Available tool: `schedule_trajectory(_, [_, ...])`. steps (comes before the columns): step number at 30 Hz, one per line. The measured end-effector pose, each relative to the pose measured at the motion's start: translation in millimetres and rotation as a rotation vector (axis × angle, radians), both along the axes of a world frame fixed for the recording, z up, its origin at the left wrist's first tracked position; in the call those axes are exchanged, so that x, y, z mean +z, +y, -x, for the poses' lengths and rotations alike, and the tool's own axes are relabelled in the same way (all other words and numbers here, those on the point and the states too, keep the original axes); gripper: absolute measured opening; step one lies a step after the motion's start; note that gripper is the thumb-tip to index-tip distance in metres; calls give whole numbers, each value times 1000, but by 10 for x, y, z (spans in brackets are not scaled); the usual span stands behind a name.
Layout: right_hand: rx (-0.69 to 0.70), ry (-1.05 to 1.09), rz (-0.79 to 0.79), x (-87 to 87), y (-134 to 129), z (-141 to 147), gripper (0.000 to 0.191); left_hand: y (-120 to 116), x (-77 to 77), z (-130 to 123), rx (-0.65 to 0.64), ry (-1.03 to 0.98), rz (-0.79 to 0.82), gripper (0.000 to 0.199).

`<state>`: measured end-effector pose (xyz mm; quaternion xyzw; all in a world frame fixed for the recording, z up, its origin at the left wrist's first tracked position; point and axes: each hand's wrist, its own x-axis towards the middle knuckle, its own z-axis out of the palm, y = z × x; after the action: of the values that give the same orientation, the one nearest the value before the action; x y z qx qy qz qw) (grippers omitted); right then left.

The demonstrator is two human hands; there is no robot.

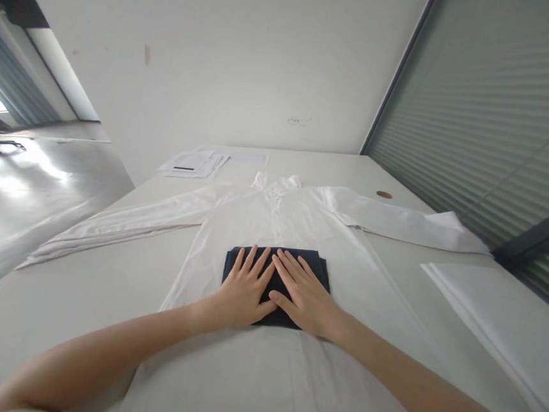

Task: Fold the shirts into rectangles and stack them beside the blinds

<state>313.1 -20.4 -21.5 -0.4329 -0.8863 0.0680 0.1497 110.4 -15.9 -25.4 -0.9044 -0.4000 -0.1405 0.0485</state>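
Note:
A dark navy folded cloth (312, 260) lies on the middle of a white long-sleeved shirt (244, 222). My left hand (244, 290) rests flat on the left part of the cloth, its fingers spread. On the right part lies my right hand (303, 292), palm down with fingers stretched out. The two hands nearly meet at the middle, fingertips pointing to the shirt's collar. The shirt is spread out with its collar at the far end and both sleeves reaching out sideways. My hands and wrists hide much of the cloth.
Papers (194, 162) lie at the far left of the white table (408, 269). A folded white stack (508, 335) sits at the right edge. A round brown disc or hole (384, 194) is beyond the right sleeve. Blinds (493, 122) line the right side; a wall (248, 63) stands behind.

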Motion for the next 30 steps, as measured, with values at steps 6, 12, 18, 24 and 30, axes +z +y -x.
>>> schedule_trajectory(6, [80, 114, -50, 225, 160, -156, 56, -51, 124, 12, -120, -193, -155, 43])
schedule_trajectory(12, [21, -4, 29, 364, 648, -320, 43, -233, 195, -94, -378, -99, -252, 23])
schedule_trajectory(18, [10, -33, 250, 346, 931, -304, 45, -340, 205, -122, -356, 40, -300, 17])
schedule_trajectory(24, [14, 61, 457, 462, 1093, -275, 59, -308, 235, -73, -497, 0, -460, 18])
schedule_trajectory(30, [5, 47, 666, 641, 1167, -500, 64, -237, 251, -16, -576, -146, -483, 18])
